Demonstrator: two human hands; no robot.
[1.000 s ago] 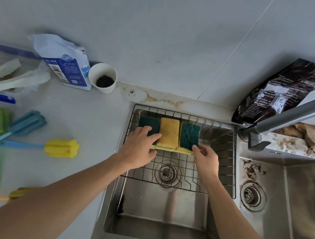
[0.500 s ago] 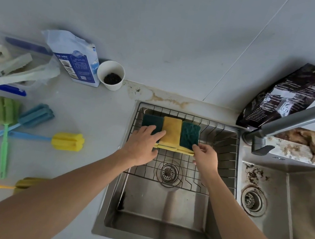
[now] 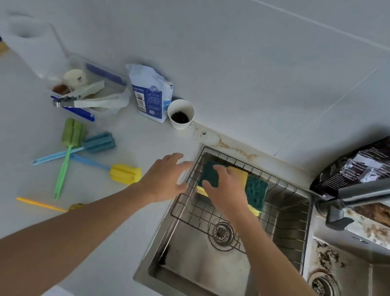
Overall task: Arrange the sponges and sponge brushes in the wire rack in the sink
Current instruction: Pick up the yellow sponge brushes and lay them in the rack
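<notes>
I see my right hand (image 3: 226, 192) flat on the sponges (image 3: 255, 190) in the wire rack (image 3: 288, 206); my left hand (image 3: 164, 178) is spread, empty, above the tabletop (image 3: 129, 214).

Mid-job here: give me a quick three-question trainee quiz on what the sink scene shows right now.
1. True or false: the wire rack sits in the sink.
2. How many sponge brushes lie on the counter?
3. Which hand rests on the sponges: A left hand, B right hand?

Key: 1 true. 2 four: green brush, blue brush, yellow brush, orange-handled brush. 3 B.
</notes>
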